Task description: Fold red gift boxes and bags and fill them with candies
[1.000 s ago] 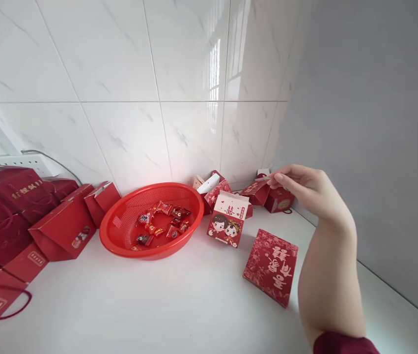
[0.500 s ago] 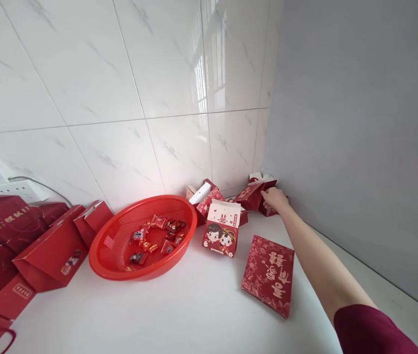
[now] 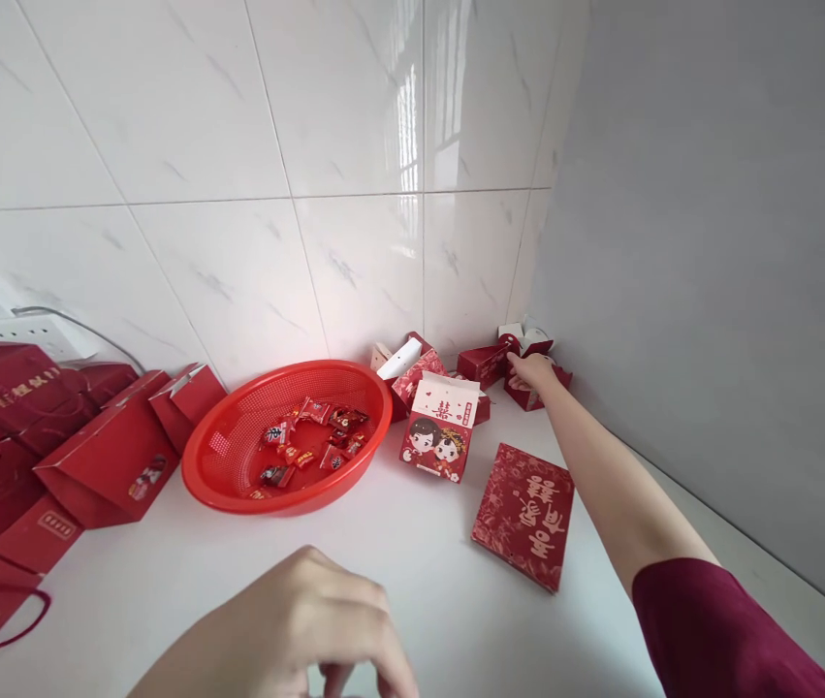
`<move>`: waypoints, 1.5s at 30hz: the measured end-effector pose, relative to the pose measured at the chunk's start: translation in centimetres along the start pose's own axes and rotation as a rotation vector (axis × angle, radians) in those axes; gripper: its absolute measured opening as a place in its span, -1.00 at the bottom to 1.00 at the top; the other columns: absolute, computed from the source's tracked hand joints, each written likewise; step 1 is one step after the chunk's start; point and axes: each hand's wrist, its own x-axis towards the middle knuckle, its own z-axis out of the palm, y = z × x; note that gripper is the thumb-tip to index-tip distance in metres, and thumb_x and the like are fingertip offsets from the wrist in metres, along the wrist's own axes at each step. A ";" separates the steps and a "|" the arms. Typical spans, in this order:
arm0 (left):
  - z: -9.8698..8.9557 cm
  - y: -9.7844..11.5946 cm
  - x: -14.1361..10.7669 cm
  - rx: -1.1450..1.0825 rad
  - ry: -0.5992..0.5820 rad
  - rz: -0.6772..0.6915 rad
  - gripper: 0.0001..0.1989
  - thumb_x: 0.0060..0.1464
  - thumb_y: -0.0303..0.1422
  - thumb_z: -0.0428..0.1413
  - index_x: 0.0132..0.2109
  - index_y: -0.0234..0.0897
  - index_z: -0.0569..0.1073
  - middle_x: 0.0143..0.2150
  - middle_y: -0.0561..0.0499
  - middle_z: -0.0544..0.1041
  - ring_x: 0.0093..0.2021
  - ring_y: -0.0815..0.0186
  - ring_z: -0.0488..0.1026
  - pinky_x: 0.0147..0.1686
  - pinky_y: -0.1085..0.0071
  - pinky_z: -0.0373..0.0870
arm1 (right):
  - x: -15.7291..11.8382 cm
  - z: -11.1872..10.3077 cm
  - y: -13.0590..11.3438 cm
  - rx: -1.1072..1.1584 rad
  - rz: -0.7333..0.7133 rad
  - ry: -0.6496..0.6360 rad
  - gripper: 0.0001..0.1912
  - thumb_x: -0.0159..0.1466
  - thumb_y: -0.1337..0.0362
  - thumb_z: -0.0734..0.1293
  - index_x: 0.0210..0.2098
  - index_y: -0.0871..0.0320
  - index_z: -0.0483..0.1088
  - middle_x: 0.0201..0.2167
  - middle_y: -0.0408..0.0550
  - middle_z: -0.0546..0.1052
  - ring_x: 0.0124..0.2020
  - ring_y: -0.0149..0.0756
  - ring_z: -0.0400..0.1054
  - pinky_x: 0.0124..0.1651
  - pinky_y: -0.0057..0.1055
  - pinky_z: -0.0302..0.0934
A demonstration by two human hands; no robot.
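Note:
My right hand (image 3: 534, 373) reaches to the far corner, its fingers closed at a red cardboard box (image 3: 526, 393) with raised flaps. Part of the grip is hidden behind the hand. Left of it lies another red box (image 3: 481, 364). My left hand (image 3: 302, 620) hangs over the table in the foreground, fingers loosely bent and apart, with nothing visible in it. Between the hands stands a red and pink box (image 3: 437, 431) printed with a cartoon couple. A flat, flowered red box (image 3: 524, 514) with light lettering lies in front of the right forearm.
A red plastic basket (image 3: 203, 491) holds several wrapped candies (image 3: 315, 411). Red gift bags and boxes (image 3: 111, 470) crowd the left side, below a white power strip (image 3: 55, 336). The white table (image 3: 186, 572) meets a tiled wall (image 3: 215, 262) behind and a grey surface (image 3: 710, 242) at right.
My left hand has come into view at the bottom. My right hand has shifted slightly among the corner boxes, and the view has tilted a little downward.

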 end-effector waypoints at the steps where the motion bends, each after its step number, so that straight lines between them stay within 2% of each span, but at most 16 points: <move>1: -0.6 0.3 0.2 -0.013 0.018 -0.045 -0.92 0.21 -0.31 0.17 -0.14 -0.12 0.51 -0.35 0.07 0.60 -0.46 0.40 0.48 -0.32 0.43 0.42 | 0.2 0.3 -0.4 0.004 0.008 -0.006 -0.64 0.38 0.16 0.32 0.09 0.22 0.37 0.05 0.09 0.45 -0.04 -0.19 0.43 -0.02 -0.16 0.39; 4: -1.3 1.0 0.3 -0.001 0.071 -0.151 -0.93 0.17 -0.30 0.20 -0.20 -0.14 0.53 -0.37 0.12 0.61 -0.47 0.43 0.47 -0.34 0.45 0.36 | 0.5 1.2 -1.5 0.008 0.025 -0.026 -0.64 0.38 0.16 0.32 0.09 0.22 0.37 0.05 0.09 0.45 -0.04 -0.19 0.43 -0.01 -0.15 0.39; 13: -1.2 1.3 -0.1 0.102 0.027 -0.216 -0.93 0.21 -0.32 0.16 -0.17 -0.14 0.53 -0.31 0.16 0.62 -0.45 0.45 0.48 -0.31 0.44 0.32 | -1.2 3.8 -2.6 -0.008 0.023 -0.039 -0.64 0.38 0.16 0.32 0.10 0.20 0.36 0.05 0.07 0.45 -0.04 -0.19 0.43 -0.02 -0.14 0.39; 17: -1.8 1.3 -0.7 0.114 0.061 -0.246 -0.90 0.23 -0.30 0.13 -0.17 -0.14 0.53 -0.28 0.15 0.61 -0.43 0.45 0.47 -0.38 0.48 0.30 | -2.8 2.5 -3.0 -0.053 -0.058 0.076 -0.65 0.37 0.17 0.33 0.06 0.25 0.39 0.05 0.14 0.45 -0.04 -0.20 0.43 -0.01 -0.19 0.38; 23: -2.8 0.8 -2.4 0.196 0.147 -0.346 -0.85 0.27 -0.25 0.08 -0.17 -0.16 0.52 -0.32 0.12 0.59 -0.41 0.42 0.45 -0.39 0.49 0.30 | -5.8 -1.2 -2.9 -0.111 -0.264 0.408 -0.71 0.39 0.17 0.28 -0.03 0.24 0.44 -0.01 0.15 0.50 0.00 -0.13 0.42 0.08 -0.09 0.31; 25: -3.1 0.6 -3.0 0.225 0.183 -0.386 -0.82 0.28 -0.22 0.06 -0.15 -0.14 0.53 -0.29 0.11 0.60 -0.40 0.41 0.46 -0.40 0.49 0.31 | -6.9 -2.0 -2.4 -0.106 -0.324 0.455 -0.72 0.39 0.23 0.22 -0.16 0.30 0.49 -0.19 0.24 0.56 -0.12 -0.09 0.49 0.04 -0.16 0.33; 27: -3.3 0.5 -3.5 0.254 0.207 -0.415 -0.80 0.28 -0.19 0.06 -0.13 -0.12 0.53 -0.26 0.10 0.61 -0.39 0.40 0.47 -0.40 0.50 0.32 | -7.8 -2.3 -1.9 -0.087 -0.366 0.442 -0.67 0.38 0.29 0.15 -0.25 0.32 0.51 -0.40 0.24 0.57 -0.32 -0.13 0.53 -0.11 -0.25 0.39; 29: -3.5 0.5 -3.9 0.271 0.210 -0.431 -0.80 0.28 -0.17 0.06 -0.12 -0.09 0.53 -0.27 0.13 0.60 -0.37 0.40 0.48 -0.39 0.50 0.33 | -8.5 -2.0 -1.5 -0.062 -0.407 0.418 -0.65 0.38 0.34 0.09 -0.13 0.35 0.48 -0.42 0.19 0.56 -0.44 -0.20 0.52 -0.26 -0.32 0.43; 31: -3.5 0.6 -4.1 0.277 0.208 -0.443 -0.81 0.28 -0.15 0.06 -0.13 -0.06 0.52 -0.28 0.16 0.60 -0.38 0.41 0.48 -0.38 0.51 0.34 | -9.2 -1.1 -1.6 -0.047 -0.465 0.426 -0.57 0.38 0.35 0.04 0.14 0.38 0.30 -0.23 0.25 0.57 -0.39 -0.23 0.54 -0.31 -0.32 0.45; 33: -3.4 0.9 -4.2 0.274 0.205 -0.454 -0.83 0.27 -0.15 0.06 -0.13 -0.04 0.51 -0.30 0.19 0.59 -0.38 0.43 0.48 -0.39 0.52 0.33 | -10.1 0.4 -2.3 -0.063 -0.544 0.457 -0.48 0.39 0.32 0.04 0.30 0.37 0.06 0.03 0.35 0.46 -0.20 -0.18 0.53 -0.21 -0.24 0.46; 34: -3.4 1.0 -4.2 0.267 0.200 -0.454 -0.83 0.27 -0.15 0.06 -0.14 -0.03 0.51 -0.31 0.20 0.59 -0.38 0.44 0.47 -0.39 0.52 0.33 | -10.7 1.4 -2.9 -0.087 -0.595 0.468 -0.46 0.40 0.28 0.06 0.32 0.36 0.02 0.12 0.40 0.39 -0.09 -0.14 0.50 -0.11 -0.18 0.44; 36: -3.1 1.3 -4.0 0.245 0.184 -0.444 -0.84 0.28 -0.16 0.06 -0.14 -0.03 0.51 -0.31 0.21 0.58 -0.37 0.45 0.47 -0.37 0.52 0.32 | -12.5 3.8 -4.2 -0.166 -0.728 0.446 -0.51 0.39 0.26 0.09 0.25 0.35 0.15 0.16 0.40 0.36 0.06 -0.04 0.40 0.11 -0.07 0.30; 37: -3.0 1.4 -3.9 0.236 0.177 -0.434 -0.84 0.28 -0.17 0.06 -0.14 -0.04 0.51 -0.31 0.21 0.58 -0.37 0.45 0.47 -0.37 0.52 0.31 | -13.6 5.2 -4.7 -0.220 -0.813 0.394 -0.58 0.40 0.27 0.09 0.16 0.31 0.27 0.09 0.34 0.43 0.06 -0.04 0.40 0.14 -0.09 0.26; 40: -2.6 1.7 -3.4 0.225 0.145 -0.403 -0.85 0.28 -0.19 0.07 -0.16 -0.07 0.51 -0.31 0.20 0.58 -0.38 0.44 0.46 -0.37 0.49 0.29 | -16.9 9.6 -5.6 -0.425 -1.092 0.113 -0.75 0.36 0.29 0.18 -0.11 0.14 0.46 -0.17 0.05 0.59 -0.17 -0.17 0.48 0.04 -0.24 0.30; 42: -2.4 1.7 -3.0 0.224 0.119 -0.389 -0.84 0.28 -0.20 0.07 -0.16 -0.09 0.50 -0.31 0.18 0.58 -0.39 0.42 0.46 -0.38 0.48 0.28 | -18.6 11.9 -5.5 -0.561 -1.237 -0.033 -0.84 0.27 0.37 0.26 -0.22 0.13 0.49 -0.26 -0.03 0.61 -0.20 -0.19 0.49 0.12 -0.22 0.23; 45: -2.4 1.7 -2.6 0.221 0.105 -0.394 -0.84 0.28 -0.20 0.05 -0.16 -0.11 0.50 -0.30 0.17 0.59 -0.40 0.42 0.45 -0.39 0.46 0.26 | -19.2 13.6 -4.8 -0.711 -1.352 -0.109 -0.63 0.23 0.51 0.20 -0.04 0.14 0.45 -0.03 -0.02 0.58 -0.02 -0.17 0.46 0.32 -0.07 -0.01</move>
